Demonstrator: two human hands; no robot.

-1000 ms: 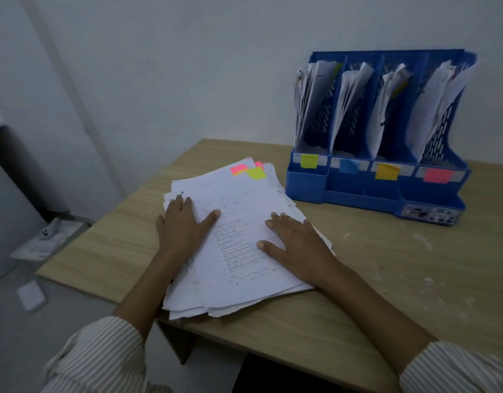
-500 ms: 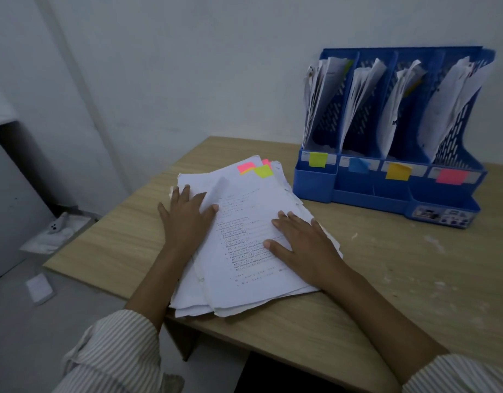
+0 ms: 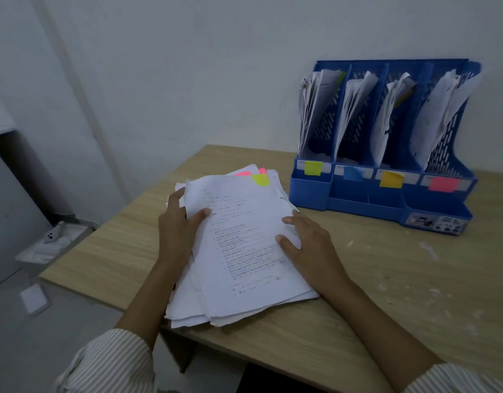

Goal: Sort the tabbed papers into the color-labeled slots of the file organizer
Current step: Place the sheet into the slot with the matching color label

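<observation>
Stack of tabbed papers (image 3: pixel 244 245) on counter (image 3: pixel 386 279), near file organizer (image 3: pixel 386 199). Left hand (image 3: pixel 178 225) pinching top sheet's left edge; right hand (image 3: pixel 307 245) flat, fingers straight, pressing stack. Sheets likely light, limp, slippery: best lifted singly by an edge, yellow-green tab (image 3: pixel 261 180) visible.

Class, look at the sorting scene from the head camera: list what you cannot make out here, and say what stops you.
- Tabs of lower sheets in the paper stack: head view, covered by the top sheet.
- Print on the top sheet: too small and dim.
- Left hand fingertips: tucked behind the stack's edge.
- Tab colours of papers filed in the file organizer: mostly hidden by its dividers.
</observation>
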